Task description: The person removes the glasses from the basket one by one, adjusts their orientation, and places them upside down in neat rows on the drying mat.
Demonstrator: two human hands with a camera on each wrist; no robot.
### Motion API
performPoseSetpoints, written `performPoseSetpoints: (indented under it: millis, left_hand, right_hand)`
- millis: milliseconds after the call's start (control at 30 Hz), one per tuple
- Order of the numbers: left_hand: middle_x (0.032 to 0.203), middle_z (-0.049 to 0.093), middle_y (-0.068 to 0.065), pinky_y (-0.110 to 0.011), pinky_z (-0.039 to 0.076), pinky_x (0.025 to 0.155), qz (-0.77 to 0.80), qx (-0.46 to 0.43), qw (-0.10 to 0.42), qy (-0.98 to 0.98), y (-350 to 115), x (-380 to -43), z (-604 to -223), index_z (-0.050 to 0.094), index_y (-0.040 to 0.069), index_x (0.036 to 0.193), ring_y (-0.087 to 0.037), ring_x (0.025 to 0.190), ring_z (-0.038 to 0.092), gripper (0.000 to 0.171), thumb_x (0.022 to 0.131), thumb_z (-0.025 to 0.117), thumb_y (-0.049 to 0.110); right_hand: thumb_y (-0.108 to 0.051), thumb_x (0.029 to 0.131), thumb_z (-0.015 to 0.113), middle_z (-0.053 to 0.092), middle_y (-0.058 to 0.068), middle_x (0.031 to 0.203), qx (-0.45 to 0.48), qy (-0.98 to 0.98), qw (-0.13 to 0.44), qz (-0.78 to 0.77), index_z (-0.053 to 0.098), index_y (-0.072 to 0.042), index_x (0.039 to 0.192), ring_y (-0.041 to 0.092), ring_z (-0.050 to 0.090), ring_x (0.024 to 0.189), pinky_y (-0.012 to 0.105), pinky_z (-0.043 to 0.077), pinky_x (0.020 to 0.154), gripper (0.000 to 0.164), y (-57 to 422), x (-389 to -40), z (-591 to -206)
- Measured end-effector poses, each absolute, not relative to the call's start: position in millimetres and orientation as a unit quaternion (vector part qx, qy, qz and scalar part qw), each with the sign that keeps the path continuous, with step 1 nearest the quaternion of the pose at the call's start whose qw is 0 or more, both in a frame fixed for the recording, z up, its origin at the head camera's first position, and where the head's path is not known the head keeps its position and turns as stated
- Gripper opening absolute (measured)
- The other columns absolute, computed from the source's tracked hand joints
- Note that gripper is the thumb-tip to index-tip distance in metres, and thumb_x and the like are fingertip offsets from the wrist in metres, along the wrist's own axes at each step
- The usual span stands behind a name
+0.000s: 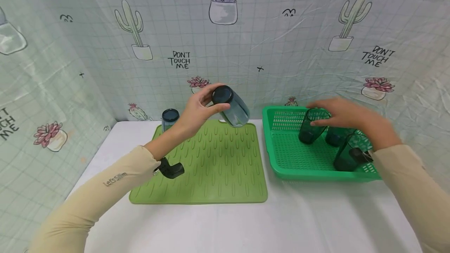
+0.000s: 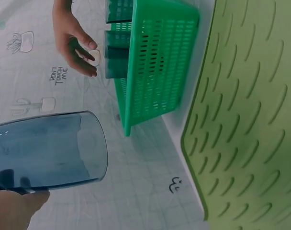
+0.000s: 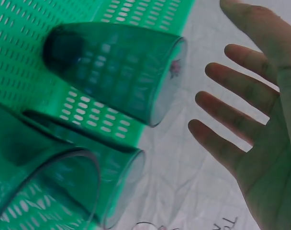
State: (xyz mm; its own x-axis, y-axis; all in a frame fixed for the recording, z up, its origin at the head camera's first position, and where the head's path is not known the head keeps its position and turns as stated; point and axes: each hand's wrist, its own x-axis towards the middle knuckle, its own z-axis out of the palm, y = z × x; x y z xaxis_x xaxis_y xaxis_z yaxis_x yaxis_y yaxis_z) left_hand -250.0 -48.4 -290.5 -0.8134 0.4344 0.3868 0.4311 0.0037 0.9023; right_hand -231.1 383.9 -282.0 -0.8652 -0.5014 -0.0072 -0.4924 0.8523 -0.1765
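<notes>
My left hand [image 1: 198, 112] grips a blue drinking glass [image 1: 236, 110] near its dark, thick base, above the back of the green drying mat [image 1: 228, 167]. The glass tilts with its mouth down to the right; its clear wall fills the near part of the left wrist view. Above the green basket [image 1: 299, 173] hovers my right hand [image 1: 346, 114], its fingers spread and apart from the glass rim in the right wrist view. Below it a glass [image 3: 114, 69] leans in the basket, its mouth toward the palm. Two more glasses, one [image 1: 346, 159] nearer the front, stand there too.
Another blue glass [image 1: 170, 116] stands base up at the mat's back left corner, partly behind my left forearm. A white cloth [image 1: 225, 225] covers the table. A patterned curtain [image 1: 260, 42] rises right behind the mat and basket.
</notes>
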Motion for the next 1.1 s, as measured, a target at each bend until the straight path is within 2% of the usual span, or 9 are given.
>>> performPoseSetpoints:
  millis: [267,433,533,767,1100]
  left_hand:
    - [0.145,0.057,-0.001,-0.042,0.047,0.109,0.616,0.299,0.000,0.729,-57.9,-251.1,-291.3,0.056,0.023,0.146,-0.016,0.137,0.051,0.058,0.093,0.078,0.019]
    - [0.148,0.054,0.001,-0.042,0.046,0.110,0.605,0.290,-0.001,0.741,-64.0,-253.8,-294.8,0.055,0.025,0.146,-0.014,0.139,0.049,0.058,0.093,0.077,0.021]
    - [0.148,0.054,0.000,-0.043,0.047,0.110,0.608,0.285,0.000,0.741,-66.9,-256.2,-296.8,0.055,0.025,0.146,-0.015,0.139,0.049,0.058,0.093,0.078,0.021]
    - [0.148,0.055,0.000,-0.043,0.046,0.110,0.601,0.268,-0.009,0.753,-73.5,-260.1,-300.2,0.054,0.022,0.148,-0.015,0.139,0.049,0.060,0.093,0.078,0.018]
    - [0.149,0.054,-0.002,-0.044,0.046,0.111,0.584,0.254,-0.010,0.771,-85.9,-268.7,-312.6,0.052,0.023,0.149,-0.016,0.141,0.047,0.061,0.093,0.077,0.022]
  right_hand:
    - [-0.031,0.089,0.081,0.049,0.032,0.144,-0.249,0.965,0.057,-0.059,0.051,0.003,0.143,0.054,0.046,0.131,0.067,0.041,0.104,0.070,398.8,-246.0,-300.0]
    - [-0.024,0.088,0.081,0.044,0.034,0.147,-0.232,0.968,0.081,-0.057,0.047,0.005,0.145,0.056,0.044,0.131,0.068,0.041,0.103,0.072,402.7,-249.7,-303.9]
    - [-0.021,0.089,0.081,0.047,0.034,0.145,-0.221,0.969,0.085,-0.068,0.048,0.005,0.145,0.056,0.046,0.129,0.067,0.044,0.101,0.071,402.2,-250.6,-302.8]
    - [-0.025,0.086,0.084,0.053,0.034,0.139,-0.180,0.977,0.099,-0.065,0.049,-0.001,0.147,0.055,0.053,0.121,0.065,0.049,0.092,0.074,395.7,-251.9,-297.8]
    - [-0.025,0.083,0.086,0.055,0.033,0.137,-0.180,0.976,0.104,-0.066,0.051,-0.001,0.146,0.054,0.055,0.119,0.064,0.050,0.091,0.076,394.4,-254.5,-295.9]
